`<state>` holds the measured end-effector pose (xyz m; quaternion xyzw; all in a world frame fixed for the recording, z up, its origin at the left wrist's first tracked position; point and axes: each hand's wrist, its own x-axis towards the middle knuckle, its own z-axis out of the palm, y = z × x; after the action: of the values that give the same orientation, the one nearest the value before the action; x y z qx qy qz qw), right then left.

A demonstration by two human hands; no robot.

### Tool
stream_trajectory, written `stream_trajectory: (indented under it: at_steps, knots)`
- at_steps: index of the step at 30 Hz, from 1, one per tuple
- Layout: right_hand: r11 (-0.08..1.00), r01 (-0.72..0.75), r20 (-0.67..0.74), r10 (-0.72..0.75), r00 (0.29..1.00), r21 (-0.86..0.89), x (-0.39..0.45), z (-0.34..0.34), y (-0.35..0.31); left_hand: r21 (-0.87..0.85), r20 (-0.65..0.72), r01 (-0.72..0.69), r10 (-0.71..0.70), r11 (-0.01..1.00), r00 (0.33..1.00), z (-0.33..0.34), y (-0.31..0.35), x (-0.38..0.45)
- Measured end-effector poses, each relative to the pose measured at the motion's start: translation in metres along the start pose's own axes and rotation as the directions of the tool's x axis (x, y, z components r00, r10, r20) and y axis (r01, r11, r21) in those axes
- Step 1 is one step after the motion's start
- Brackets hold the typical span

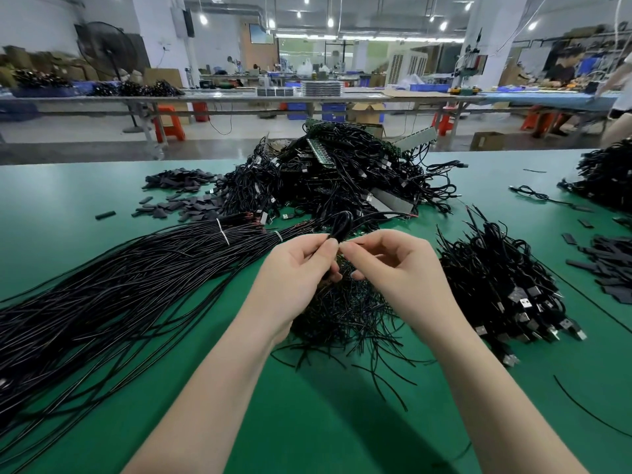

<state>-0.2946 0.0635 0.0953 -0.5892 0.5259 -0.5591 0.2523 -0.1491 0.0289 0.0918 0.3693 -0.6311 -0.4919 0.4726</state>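
A thin black cable [343,224] is folded into a small loop that stands up between both hands above the green table [68,200]. My left hand [297,268] grips the folded cable, thumb and fingers curled round it. My right hand [393,265] pinches something thin right beside the loop with thumb and forefinger; what it pinches is too small to make out. Under the hands lies a heap of short black wire offcuts [342,313].
A long bundle of black cables [119,292] with white ties lies at the left. A big pile of cables and green boards [342,172] sits behind. USB-ended cables [506,289] lie at the right. Black sleeve pieces [181,196] are scattered at back left, and more of the sleeve pieces [612,268] lie at far right.
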Motion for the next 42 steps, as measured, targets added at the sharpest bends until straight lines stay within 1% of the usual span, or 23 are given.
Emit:
stream_trajectory:
  at_steps: [3, 6, 8, 10, 14, 18, 21, 22, 24, 26, 28, 29, 30, 32, 33, 35, 38, 40, 42]
  knots:
    - [0.99, -0.067, 0.028, 0.064, 0.998, 0.127, 0.0, -0.002, 0.001, 0.143, 0.005, -0.043, 0.043, 0.989, 0.999, -0.003, 0.001, -0.001]
    - [0.946, -0.17, 0.077, 0.154, 0.985, 0.275, 0.001, -0.003, 0.005, 0.29, 0.026, -0.108, 0.105, 0.951, 0.994, -0.003, 0.005, -0.003]
    - [0.922, -0.211, 0.111, 0.185, 0.977, 0.325, 0.003, -0.004, 0.006, 0.39, 0.02, -0.154, 0.159, 0.908, 0.987, -0.004, 0.006, -0.004]
    - [0.914, -0.226, 0.128, 0.194, 0.973, 0.337, 0.003, -0.006, 0.007, 0.43, 0.021, -0.165, 0.173, 0.887, 0.985, -0.004, 0.007, -0.004]
    - [0.897, -0.24, 0.143, 0.2, 0.969, 0.37, 0.003, -0.004, 0.006, 0.45, 0.067, -0.165, 0.151, 0.878, 0.986, -0.01, 0.008, -0.002]
    - [0.934, -0.171, 0.08, 0.154, 0.985, 0.313, 0.002, 0.0, 0.006, 0.286, 0.08, -0.1, 0.08, 0.953, 0.994, -0.011, 0.003, 0.001]
    - [0.943, -0.144, 0.033, 0.14, 0.99, 0.3, 0.001, 0.005, 0.007, 0.188, 0.012, -0.037, 0.035, 0.981, 0.999, -0.005, -0.003, 0.001]
    - [0.937, -0.148, 0.016, 0.15, 0.989, 0.317, 0.0, 0.006, 0.008, 0.19, -0.022, -0.032, 0.037, 0.981, 0.999, -0.003, -0.004, 0.0]
    - [0.921, -0.177, -0.004, 0.191, 0.982, 0.346, -0.001, 0.009, 0.008, 0.267, -0.091, -0.045, 0.071, 0.963, 0.993, 0.002, -0.007, -0.001]
    - [0.886, -0.23, 0.012, 0.247, 0.969, 0.402, -0.001, 0.01, 0.006, 0.322, -0.149, -0.071, 0.125, 0.944, 0.981, 0.006, -0.008, -0.002]
    - [0.849, -0.255, 0.025, 0.275, 0.961, 0.463, -0.001, 0.009, 0.003, 0.33, -0.171, -0.105, 0.169, 0.938, 0.971, 0.007, -0.009, -0.003]
    - [0.866, -0.228, 0.003, 0.253, 0.967, 0.445, -0.001, 0.009, 0.002, 0.297, -0.17, -0.105, 0.161, 0.949, 0.972, 0.008, -0.009, -0.002]
    - [0.91, -0.177, -0.037, 0.206, 0.978, 0.374, -0.001, 0.009, 0.001, 0.214, -0.165, -0.082, 0.119, 0.973, 0.979, 0.009, -0.007, -0.002]
    - [0.986, -0.063, -0.117, 0.081, 0.99, 0.153, -0.003, 0.012, 0.001, 0.007, -0.144, 0.003, -0.002, 1.0, 0.99, 0.012, -0.005, -0.002]
    - [0.999, -0.013, -0.149, 0.02, 0.989, 0.051, -0.005, 0.015, 0.0, -0.045, -0.135, 0.041, -0.047, 0.998, 0.99, 0.012, -0.003, -0.003]
    - [0.989, 0.077, -0.188, -0.099, 0.977, -0.124, -0.008, 0.019, 0.001, -0.068, -0.134, 0.118, -0.126, 0.991, 0.983, 0.01, -0.002, -0.003]
    - [0.937, 0.15, -0.173, -0.212, 0.962, -0.316, -0.009, 0.023, 0.002, -0.115, -0.121, 0.216, -0.23, 0.97, 0.966, 0.006, 0.001, -0.001]
    - [0.912, 0.152, -0.157, -0.226, 0.962, -0.38, -0.008, 0.025, 0.002, -0.145, -0.107, 0.259, -0.275, 0.955, 0.956, 0.004, 0.002, -0.001]
    - [0.888, 0.137, -0.133, -0.215, 0.968, -0.44, -0.009, 0.025, 0.001, -0.137, -0.108, 0.264, -0.28, 0.955, 0.954, 0.004, 0.002, 0.0]
